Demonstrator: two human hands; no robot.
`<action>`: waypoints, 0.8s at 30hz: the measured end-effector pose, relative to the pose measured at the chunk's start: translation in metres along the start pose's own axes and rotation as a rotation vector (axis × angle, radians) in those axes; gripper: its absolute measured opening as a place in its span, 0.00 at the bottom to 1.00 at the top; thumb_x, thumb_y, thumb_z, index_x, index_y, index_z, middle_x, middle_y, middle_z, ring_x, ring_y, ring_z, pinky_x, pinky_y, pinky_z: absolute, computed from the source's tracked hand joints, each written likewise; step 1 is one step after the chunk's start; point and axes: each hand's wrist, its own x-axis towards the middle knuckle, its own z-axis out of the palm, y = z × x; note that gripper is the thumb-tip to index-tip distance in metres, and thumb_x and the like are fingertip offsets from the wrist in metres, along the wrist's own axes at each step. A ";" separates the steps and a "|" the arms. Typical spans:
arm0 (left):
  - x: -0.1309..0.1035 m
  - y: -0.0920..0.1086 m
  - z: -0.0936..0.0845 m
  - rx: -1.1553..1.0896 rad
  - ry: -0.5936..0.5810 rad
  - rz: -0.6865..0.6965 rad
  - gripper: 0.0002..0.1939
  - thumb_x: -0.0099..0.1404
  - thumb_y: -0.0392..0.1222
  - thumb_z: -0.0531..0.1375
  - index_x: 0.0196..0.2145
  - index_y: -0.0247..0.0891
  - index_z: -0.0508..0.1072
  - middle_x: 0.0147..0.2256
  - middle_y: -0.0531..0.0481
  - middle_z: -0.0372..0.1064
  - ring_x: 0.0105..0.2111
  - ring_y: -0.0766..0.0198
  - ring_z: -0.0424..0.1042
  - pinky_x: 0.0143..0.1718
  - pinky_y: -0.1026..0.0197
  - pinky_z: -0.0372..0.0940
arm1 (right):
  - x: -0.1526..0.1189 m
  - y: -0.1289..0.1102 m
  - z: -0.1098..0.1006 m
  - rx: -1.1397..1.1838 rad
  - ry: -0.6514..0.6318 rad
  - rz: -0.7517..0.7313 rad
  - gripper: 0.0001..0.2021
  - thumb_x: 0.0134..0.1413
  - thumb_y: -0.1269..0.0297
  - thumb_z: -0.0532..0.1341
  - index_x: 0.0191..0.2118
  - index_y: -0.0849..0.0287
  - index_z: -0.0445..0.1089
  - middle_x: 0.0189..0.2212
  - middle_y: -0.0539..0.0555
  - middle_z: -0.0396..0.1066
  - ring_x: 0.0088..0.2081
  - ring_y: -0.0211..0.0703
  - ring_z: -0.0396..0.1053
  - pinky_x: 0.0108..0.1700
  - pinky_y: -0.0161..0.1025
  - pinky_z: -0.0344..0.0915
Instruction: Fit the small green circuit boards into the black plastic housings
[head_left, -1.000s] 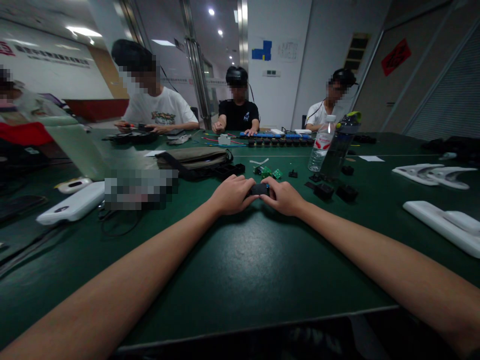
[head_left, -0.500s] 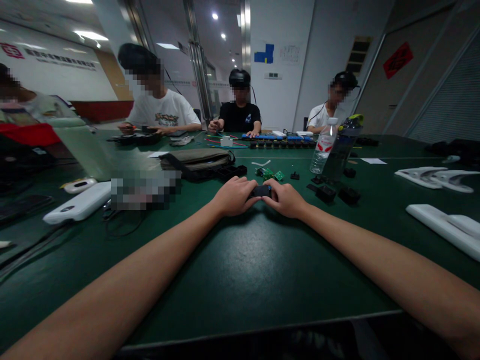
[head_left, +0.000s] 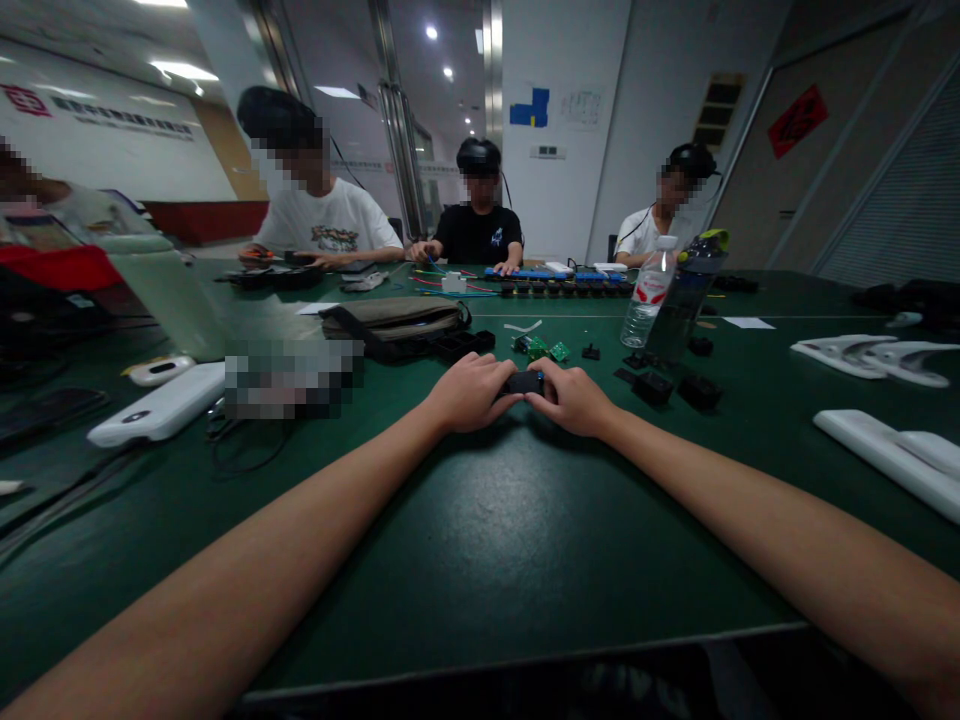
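Between my two hands is a small black plastic case [head_left: 526, 383], held just above the green table. My left hand [head_left: 472, 393] is closed on its left end, thumb toward me. My right hand [head_left: 574, 396] pinches the right end with thumb and forefinger. What is inside the case, if anything, I cannot make out. Just beyond my fingers lie green circuit boards [head_left: 537, 347] and a small black part [head_left: 591, 353]. Black box-like pieces [head_left: 652, 387] lie to the right of my right hand, and a black compartmented holder [head_left: 465, 346] stands behind my left hand.
A grey-brown bag [head_left: 405, 316] lies behind my left hand. Two bottles, one a clear water bottle [head_left: 643, 300], stand to the right. A pale green tumbler [head_left: 169, 297] and white power bank [head_left: 157, 405] are at left, white stands [head_left: 870, 355] at right. Several people sit across.
My hands and the black case stay practically where they were. Across the table, the hands of the co-workers at left and middle have shifted slightly.
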 end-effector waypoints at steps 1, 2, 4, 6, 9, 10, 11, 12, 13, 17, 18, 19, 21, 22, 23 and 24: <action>0.000 0.000 0.000 -0.003 -0.001 0.001 0.20 0.72 0.55 0.49 0.43 0.35 0.69 0.35 0.42 0.73 0.35 0.54 0.70 0.39 0.53 0.60 | 0.000 0.000 0.000 0.000 -0.001 0.001 0.15 0.58 0.62 0.61 0.50 0.59 0.65 0.23 0.46 0.68 0.24 0.38 0.65 0.32 0.33 0.54; 0.000 0.000 0.000 -0.004 -0.002 0.003 0.20 0.72 0.55 0.49 0.42 0.35 0.69 0.35 0.42 0.73 0.35 0.54 0.70 0.39 0.53 0.60 | 0.000 0.000 0.000 0.000 -0.001 0.001 0.15 0.58 0.62 0.61 0.50 0.59 0.65 0.23 0.46 0.68 0.24 0.38 0.65 0.32 0.33 0.54; 0.000 0.000 0.000 -0.003 -0.001 0.006 0.20 0.72 0.55 0.49 0.42 0.35 0.69 0.35 0.42 0.73 0.35 0.54 0.70 0.39 0.54 0.60 | 0.000 0.000 -0.001 0.000 0.000 0.002 0.15 0.58 0.62 0.61 0.50 0.58 0.65 0.23 0.46 0.68 0.24 0.38 0.65 0.31 0.33 0.54; 0.000 0.000 0.000 0.001 0.001 0.008 0.20 0.72 0.55 0.49 0.42 0.35 0.69 0.34 0.42 0.73 0.35 0.54 0.70 0.39 0.54 0.60 | 0.000 0.000 -0.001 -0.001 0.001 -0.001 0.15 0.58 0.62 0.61 0.50 0.58 0.65 0.23 0.46 0.68 0.24 0.38 0.65 0.31 0.33 0.54; 0.000 0.000 0.000 -0.004 0.000 0.008 0.19 0.72 0.54 0.50 0.42 0.35 0.69 0.34 0.42 0.73 0.35 0.54 0.71 0.39 0.54 0.60 | 0.000 0.000 0.000 -0.006 0.004 -0.009 0.15 0.58 0.62 0.60 0.50 0.59 0.65 0.23 0.46 0.69 0.25 0.38 0.65 0.32 0.33 0.55; 0.000 0.000 0.000 -0.008 -0.001 0.008 0.19 0.72 0.54 0.50 0.42 0.34 0.69 0.34 0.41 0.73 0.35 0.54 0.71 0.39 0.54 0.60 | 0.000 0.001 0.000 -0.007 0.005 -0.009 0.15 0.58 0.61 0.60 0.50 0.59 0.65 0.23 0.46 0.69 0.25 0.38 0.66 0.31 0.33 0.55; 0.000 0.000 0.000 -0.009 -0.001 0.007 0.19 0.72 0.54 0.50 0.42 0.34 0.69 0.35 0.41 0.73 0.35 0.54 0.71 0.39 0.54 0.60 | 0.000 0.001 0.000 -0.007 0.004 -0.008 0.15 0.58 0.61 0.60 0.50 0.59 0.65 0.23 0.46 0.68 0.25 0.38 0.65 0.31 0.33 0.54; 0.000 0.000 0.000 -0.009 -0.001 0.006 0.19 0.72 0.54 0.50 0.42 0.34 0.69 0.35 0.41 0.73 0.35 0.54 0.71 0.39 0.54 0.60 | 0.000 0.001 0.001 -0.005 0.003 -0.007 0.15 0.58 0.61 0.60 0.50 0.59 0.65 0.23 0.46 0.68 0.24 0.38 0.65 0.31 0.33 0.54; 0.000 0.000 0.001 -0.007 0.000 0.005 0.19 0.72 0.54 0.50 0.42 0.34 0.69 0.34 0.41 0.73 0.36 0.54 0.71 0.39 0.54 0.60 | 0.000 0.001 0.001 -0.003 0.002 -0.008 0.15 0.58 0.61 0.60 0.50 0.59 0.65 0.23 0.46 0.68 0.24 0.38 0.65 0.31 0.33 0.54; -0.001 -0.001 0.002 0.001 0.013 0.009 0.19 0.72 0.54 0.49 0.42 0.36 0.69 0.34 0.43 0.73 0.36 0.54 0.70 0.39 0.54 0.60 | 0.000 0.001 0.000 -0.007 -0.003 -0.012 0.15 0.59 0.61 0.60 0.50 0.60 0.65 0.23 0.46 0.68 0.24 0.39 0.66 0.31 0.33 0.54; -0.001 -0.001 0.001 0.002 0.015 0.011 0.19 0.72 0.54 0.49 0.42 0.36 0.69 0.34 0.43 0.73 0.36 0.55 0.70 0.39 0.54 0.61 | 0.000 0.001 0.000 -0.011 -0.005 -0.010 0.15 0.59 0.61 0.60 0.50 0.59 0.65 0.23 0.46 0.68 0.24 0.39 0.66 0.31 0.33 0.55; -0.001 -0.001 0.001 0.002 0.016 0.012 0.19 0.72 0.54 0.49 0.42 0.35 0.69 0.34 0.42 0.73 0.36 0.54 0.71 0.39 0.54 0.61 | 0.000 0.001 0.000 -0.015 -0.006 -0.007 0.15 0.59 0.61 0.60 0.50 0.59 0.65 0.23 0.46 0.68 0.24 0.39 0.66 0.31 0.33 0.55; 0.000 0.000 0.001 0.002 0.011 0.013 0.19 0.72 0.54 0.50 0.42 0.35 0.69 0.35 0.42 0.73 0.35 0.54 0.71 0.39 0.54 0.61 | 0.000 0.000 -0.001 -0.019 -0.007 -0.002 0.15 0.59 0.61 0.60 0.50 0.59 0.65 0.23 0.46 0.69 0.25 0.39 0.66 0.32 0.33 0.55; 0.000 0.000 0.000 0.001 0.006 0.011 0.19 0.72 0.54 0.49 0.42 0.35 0.69 0.35 0.42 0.73 0.35 0.54 0.71 0.39 0.54 0.60 | 0.000 0.000 -0.001 -0.018 -0.008 0.001 0.15 0.59 0.61 0.61 0.50 0.59 0.65 0.23 0.47 0.69 0.25 0.39 0.66 0.32 0.33 0.55; 0.000 0.000 0.000 0.000 0.002 0.008 0.19 0.72 0.54 0.49 0.42 0.35 0.69 0.35 0.42 0.73 0.35 0.54 0.71 0.39 0.54 0.60 | 0.000 -0.001 -0.001 -0.016 -0.009 0.002 0.15 0.58 0.61 0.61 0.50 0.59 0.66 0.23 0.46 0.69 0.25 0.39 0.66 0.32 0.33 0.55; 0.000 0.000 0.000 -0.001 -0.002 0.006 0.19 0.72 0.54 0.49 0.43 0.35 0.69 0.35 0.42 0.73 0.36 0.54 0.71 0.39 0.54 0.60 | 0.000 -0.001 -0.001 -0.015 -0.009 0.002 0.15 0.58 0.61 0.61 0.50 0.59 0.66 0.23 0.46 0.69 0.25 0.39 0.66 0.32 0.33 0.55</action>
